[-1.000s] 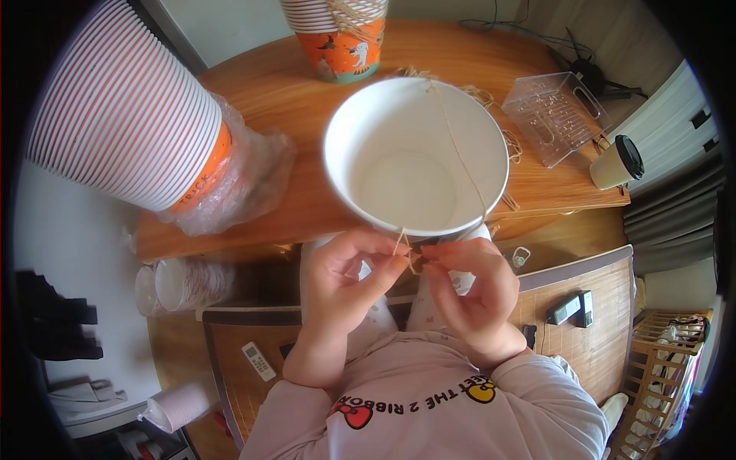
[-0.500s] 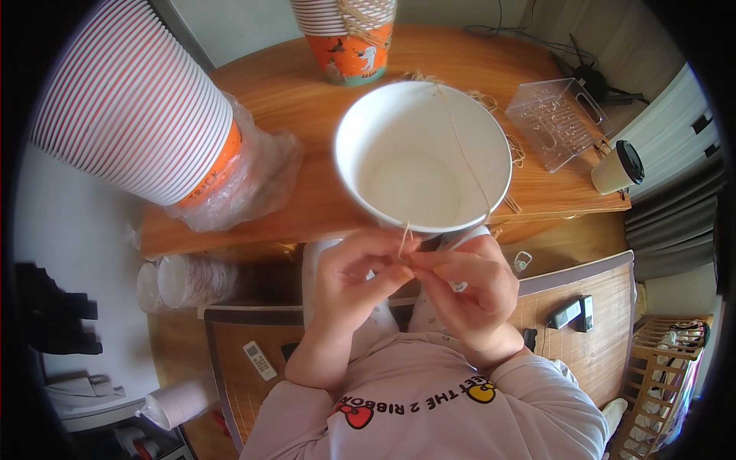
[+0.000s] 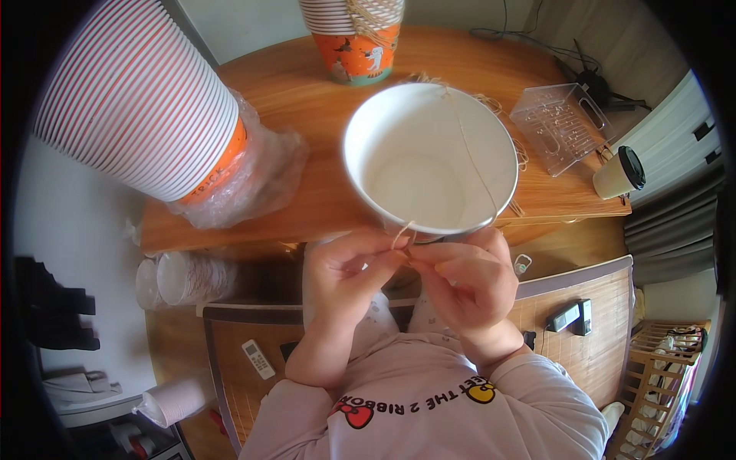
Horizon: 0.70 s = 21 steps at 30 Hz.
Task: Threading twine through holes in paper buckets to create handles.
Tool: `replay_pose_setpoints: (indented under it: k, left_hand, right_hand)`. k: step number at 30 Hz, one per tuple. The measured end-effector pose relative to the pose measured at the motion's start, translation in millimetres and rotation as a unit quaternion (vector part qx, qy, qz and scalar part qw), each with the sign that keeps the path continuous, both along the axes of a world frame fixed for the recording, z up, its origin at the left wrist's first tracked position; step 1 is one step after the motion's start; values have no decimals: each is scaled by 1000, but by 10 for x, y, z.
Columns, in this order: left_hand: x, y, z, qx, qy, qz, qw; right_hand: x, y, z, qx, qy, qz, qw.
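A paper bucket [image 3: 373, 142], white inside, stands at the table's front edge with its mouth tilted toward me. Thin tan twine [image 3: 469, 146] crosses its mouth from the far rim to the right side. A short piece comes over the near rim, down to my fingers. My left hand [image 3: 345, 272] pinches this twine between thumb and forefinger, just below the rim. My right hand [image 3: 474, 280] is closed with its fingertips meeting the left ones on the twine. The exact twist between the fingertips is hidden.
A tall stack of paper buckets [image 3: 138, 100] in clear plastic leans at the left. Another stack, orange [image 3: 359, 54] with twine, stands at the back. On the right are a clear acrylic holder [image 3: 560, 126] and a lidded cup [image 3: 619, 175]. A remote [image 3: 258, 359] lies on the mat.
The view has shifted slightly, so the bucket and table sit a little farther right. My fingertips have moved slightly left along the twine, still pinching below the rim.
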<state>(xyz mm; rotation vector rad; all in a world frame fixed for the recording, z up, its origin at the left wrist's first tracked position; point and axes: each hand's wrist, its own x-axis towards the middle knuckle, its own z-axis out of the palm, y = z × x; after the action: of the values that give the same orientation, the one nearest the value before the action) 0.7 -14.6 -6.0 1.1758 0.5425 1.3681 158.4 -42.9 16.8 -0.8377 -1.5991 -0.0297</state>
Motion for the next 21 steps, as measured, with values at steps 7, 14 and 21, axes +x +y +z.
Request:
replay_pose_setpoints:
  k: [7, 14, 21]
  left_hand:
    - [6, 48, 11, 117, 97, 99, 983]
    - [5, 59, 176, 242, 213, 228, 919]
    - [3, 76, 287, 341, 250, 256, 869]
  right_hand:
    - [88, 39, 98, 50, -114, -27, 992]
    - [144, 98, 213, 85, -201, -43, 975]
    - [136, 122, 294, 119, -222, -51, 966]
